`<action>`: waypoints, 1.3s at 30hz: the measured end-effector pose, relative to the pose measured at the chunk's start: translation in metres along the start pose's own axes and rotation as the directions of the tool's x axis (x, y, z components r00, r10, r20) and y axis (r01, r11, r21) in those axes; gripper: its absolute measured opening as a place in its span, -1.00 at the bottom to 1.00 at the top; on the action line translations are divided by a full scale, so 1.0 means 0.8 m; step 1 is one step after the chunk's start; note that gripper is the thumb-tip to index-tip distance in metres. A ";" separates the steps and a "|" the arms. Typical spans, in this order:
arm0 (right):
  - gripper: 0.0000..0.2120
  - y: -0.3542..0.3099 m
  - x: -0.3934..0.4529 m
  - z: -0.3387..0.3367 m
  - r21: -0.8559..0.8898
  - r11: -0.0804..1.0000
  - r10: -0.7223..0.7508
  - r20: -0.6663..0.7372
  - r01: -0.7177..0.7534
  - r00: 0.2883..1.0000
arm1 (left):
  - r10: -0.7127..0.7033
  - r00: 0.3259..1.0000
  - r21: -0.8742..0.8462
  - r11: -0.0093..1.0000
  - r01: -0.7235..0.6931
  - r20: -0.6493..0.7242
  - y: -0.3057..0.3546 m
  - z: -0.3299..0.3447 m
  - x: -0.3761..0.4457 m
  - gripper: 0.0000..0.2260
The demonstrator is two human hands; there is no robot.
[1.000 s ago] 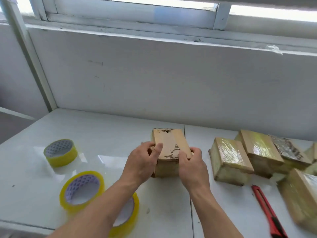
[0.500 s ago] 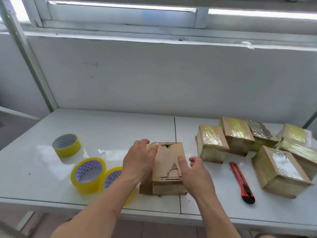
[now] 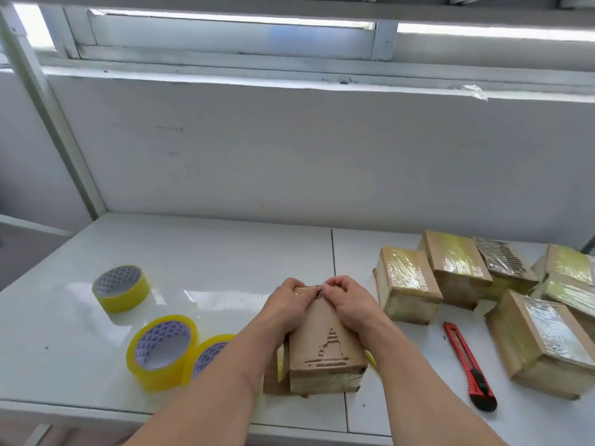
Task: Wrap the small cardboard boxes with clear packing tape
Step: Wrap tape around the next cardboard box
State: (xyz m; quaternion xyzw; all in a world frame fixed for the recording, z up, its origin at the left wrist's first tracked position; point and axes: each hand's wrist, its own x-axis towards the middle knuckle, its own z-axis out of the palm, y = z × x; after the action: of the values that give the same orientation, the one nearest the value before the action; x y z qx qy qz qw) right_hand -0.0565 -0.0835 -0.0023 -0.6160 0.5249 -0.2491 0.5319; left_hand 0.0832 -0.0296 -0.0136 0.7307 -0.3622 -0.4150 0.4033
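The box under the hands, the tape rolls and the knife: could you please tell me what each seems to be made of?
Box: matte brown corrugated cardboard; its torn top skin bares the fluting. Tape rolls: glossy yellowish see-through plastic film wound on a printed core, probably card. Knife: shiny red and black casing, probably plastic; the blade does not show.

The person shows two forearms and two hands in the head view. The left hand and the right hand are both bare, with no gloves. The forearms are also bare, with no sleeves on the visible part. The fingernails are short and plain.
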 end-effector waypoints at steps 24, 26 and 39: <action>-0.63 -0.030 0.038 -0.001 -0.151 0.985 0.111 0.204 -0.081 0.973 | -0.044 0.973 -0.266 0.958 0.106 0.227 -0.013 -0.013 -0.003 -0.37; -0.65 -0.023 0.045 0.002 -0.145 0.986 0.111 0.197 -0.082 0.974 | -0.034 0.975 -0.276 0.956 0.095 0.217 -0.017 -0.010 0.001 -0.39; -0.38 -0.033 0.050 0.008 -0.512 0.856 -0.011 0.108 0.065 0.994 | -0.018 0.953 -0.219 0.972 0.088 0.303 -0.009 -0.019 -0.002 -0.26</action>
State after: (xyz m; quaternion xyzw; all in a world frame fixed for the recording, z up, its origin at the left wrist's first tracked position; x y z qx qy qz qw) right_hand -0.0275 -0.1209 0.0100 -0.7579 0.5324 -0.0787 0.3687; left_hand 0.0976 -0.0212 -0.0144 0.6172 -0.3487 -0.5706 0.4145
